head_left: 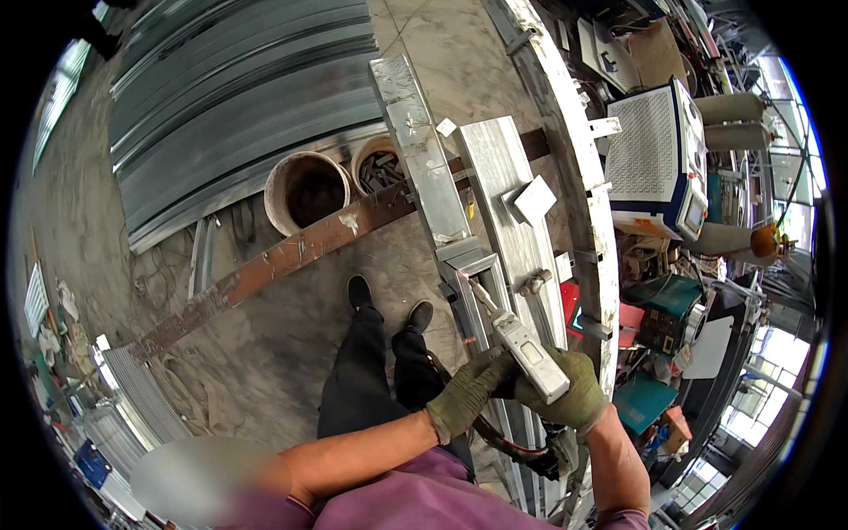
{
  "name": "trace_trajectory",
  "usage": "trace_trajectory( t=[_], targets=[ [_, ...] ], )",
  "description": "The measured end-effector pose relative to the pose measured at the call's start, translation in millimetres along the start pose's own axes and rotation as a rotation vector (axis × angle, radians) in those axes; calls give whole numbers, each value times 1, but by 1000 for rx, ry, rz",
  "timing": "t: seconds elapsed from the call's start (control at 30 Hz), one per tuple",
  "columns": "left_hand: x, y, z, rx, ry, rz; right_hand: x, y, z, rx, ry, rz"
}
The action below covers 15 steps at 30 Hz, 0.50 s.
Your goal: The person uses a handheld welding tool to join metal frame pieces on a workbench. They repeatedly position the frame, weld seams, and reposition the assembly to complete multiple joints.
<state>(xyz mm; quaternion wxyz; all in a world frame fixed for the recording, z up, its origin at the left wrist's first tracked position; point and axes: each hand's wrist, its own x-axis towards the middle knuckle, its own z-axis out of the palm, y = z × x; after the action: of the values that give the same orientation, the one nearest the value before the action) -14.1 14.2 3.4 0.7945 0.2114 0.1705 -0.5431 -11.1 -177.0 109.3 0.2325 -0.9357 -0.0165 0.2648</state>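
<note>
Both my hands wear olive-green gloves and are closed around a white box-bodied handheld welding gun. My right hand wraps its right and near side. From the left, my left hand grips low beside it, its fingertips partly hidden under the gun's body. The gun's thin nozzle points away from me, close to a corner of a rectangular metal frame piece. A dark cable runs below my hands. Long galvanized steel profiles lie under and ahead of the gun.
A hammer and a square metal plate rest on the profiles. Two buckets stand beyond a rusty beam. Stacked metal sheets lie at the far left. At right are a pale rail and a white-and-blue machine.
</note>
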Motion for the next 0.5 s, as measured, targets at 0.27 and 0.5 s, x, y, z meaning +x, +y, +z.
trace_trajectory(
  t=[0.27,0.5],
  targets=[
    [-6,7,-2,19,5,-48,-3,-3,3,34,-17,122],
    [-3,1,-11,-26,53,-105,2,-13,10,-28,19,184]
  ],
)
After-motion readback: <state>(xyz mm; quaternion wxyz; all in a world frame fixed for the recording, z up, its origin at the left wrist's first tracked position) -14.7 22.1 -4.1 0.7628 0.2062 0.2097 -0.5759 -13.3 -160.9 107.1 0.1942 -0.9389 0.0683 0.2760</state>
